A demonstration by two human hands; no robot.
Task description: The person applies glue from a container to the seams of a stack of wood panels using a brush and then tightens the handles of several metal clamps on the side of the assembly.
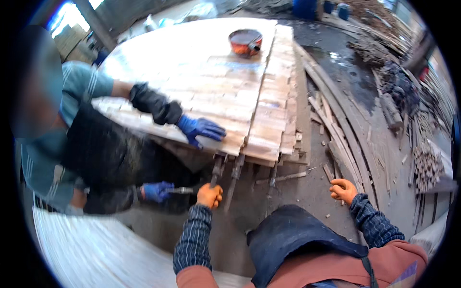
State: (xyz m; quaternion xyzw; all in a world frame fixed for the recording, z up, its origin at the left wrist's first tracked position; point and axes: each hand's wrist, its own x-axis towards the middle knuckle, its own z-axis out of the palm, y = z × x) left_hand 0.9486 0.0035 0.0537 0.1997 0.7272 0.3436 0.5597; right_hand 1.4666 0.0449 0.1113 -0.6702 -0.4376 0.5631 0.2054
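My left hand (210, 196), in an orange glove, is closed around the lower end of a metal bar clamp (218, 168) at the near edge of a large wooden panel (192, 81) of glued strips. Two more metal clamps, one of them a bar (236, 168) and the other a thinner bar (273, 176), hang from that edge farther right. My right hand (343, 190), also gloved in orange, is held out over the floor with its fingers curled; nothing shows in it. A co-worker's blue-gloved hand (201, 130) lies on the panel, and their other hand (157, 191) grips a metal rod.
An orange-red pot (245, 42) of dark liquid stands on the panel's far part. Long timber strips (331, 115) and scraps lie on the floor at right, near a stack of battens (428, 165). The co-worker (110, 139) stands close on my left. White corrugated material (86, 249) lies at lower left.
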